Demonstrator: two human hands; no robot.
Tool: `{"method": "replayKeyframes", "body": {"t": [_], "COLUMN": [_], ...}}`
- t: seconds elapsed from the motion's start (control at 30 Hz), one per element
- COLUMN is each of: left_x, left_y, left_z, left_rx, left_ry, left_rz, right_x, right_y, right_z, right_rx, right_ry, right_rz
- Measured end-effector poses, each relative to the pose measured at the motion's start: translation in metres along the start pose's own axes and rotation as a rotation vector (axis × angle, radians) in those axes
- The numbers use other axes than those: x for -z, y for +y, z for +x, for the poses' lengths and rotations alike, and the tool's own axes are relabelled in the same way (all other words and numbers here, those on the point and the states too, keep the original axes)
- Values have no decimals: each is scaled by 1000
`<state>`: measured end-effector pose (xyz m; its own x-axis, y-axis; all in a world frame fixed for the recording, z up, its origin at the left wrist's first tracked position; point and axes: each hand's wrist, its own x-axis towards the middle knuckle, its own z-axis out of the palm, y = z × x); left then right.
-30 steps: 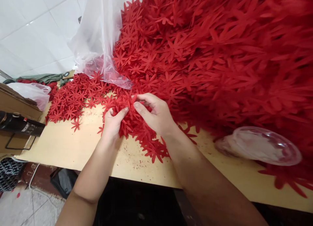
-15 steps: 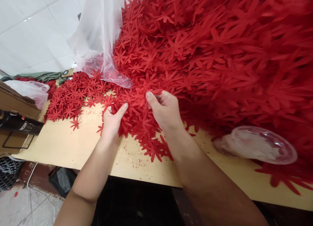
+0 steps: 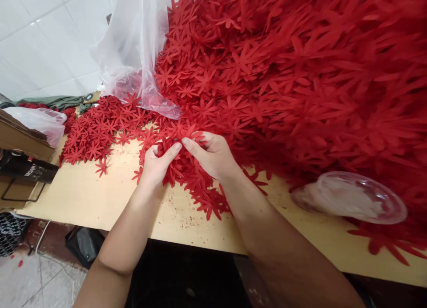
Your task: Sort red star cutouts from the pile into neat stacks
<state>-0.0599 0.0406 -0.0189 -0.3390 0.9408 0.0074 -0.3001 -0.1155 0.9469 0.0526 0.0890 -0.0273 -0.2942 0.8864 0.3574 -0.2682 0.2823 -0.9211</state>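
A: What's each grip doing?

B: The right hand (image 3: 216, 158) has its thumb and fingers together, clamped on a red flower cut-out (image 3: 189, 131) at the middle of the surface (image 3: 90, 201). The left hand (image 3: 155, 166) presses its thumb close beside the other thumb. Its fingers are hidden, so I can't tell whether it's clamped on anything.

A: What could go wrong there?

B: I'd guess tearing or creasing. The petals are narrow and look soft, so a hard pull on one tip might damage it. Overlapping cut-outs might also come away two at once.

A: And around the hands?

B: A loose trail of cut-outs (image 3: 210, 203) lies just beside the right forearm (image 3: 253, 219). A careless sweep toward the near edge could drag some off.

A: The far side?

B: The big heap (image 3: 267, 68) rises steeply on the far right. Tugging low down might start a slide, perhaps jostling the clear plastic container (image 3: 398, 213) at near right, or burying the plastic bag's (image 3: 133, 46) lower edge.
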Motion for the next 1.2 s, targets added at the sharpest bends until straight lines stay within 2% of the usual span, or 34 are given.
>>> {"method": "replayKeyframes", "body": {"t": [0.07,0.2,0.27,0.43,0.57,0.7,0.8,0.97,1.1,1.2], "left_x": [-1,-3,-4,-2,2,3,0,-5,-6,-6], "left_y": [1,3,3,3,3,2,1,0,-2,-3], "left_z": [-1,0,1,3,6,6,3,-1,-3,-2], "left_rx": [16,34,35,51,56,38,46,24,7,8], "left_ry": [-8,92,137,177,228,241,228,149,86,107], "left_rz": [-15,-89,-133,-205,-226,-219,-182,-98,-67,-71], "right_x": [0,1,2,9,20,30,29,10,3,4], "right_y": [0,0,-1,-3,8,24,22,5,4,5], "right_z": [0,-1,-2,0,6,9,7,-1,-1,1], "right_rx": [-9,0,-7,-1,57,238,346,358,228,134], "right_ry": [-59,-171,-177,-32,88,239,222,44,62,156], "right_rz": [13,35,19,-109,-211,-507,-654,-576,-436,-275]}}
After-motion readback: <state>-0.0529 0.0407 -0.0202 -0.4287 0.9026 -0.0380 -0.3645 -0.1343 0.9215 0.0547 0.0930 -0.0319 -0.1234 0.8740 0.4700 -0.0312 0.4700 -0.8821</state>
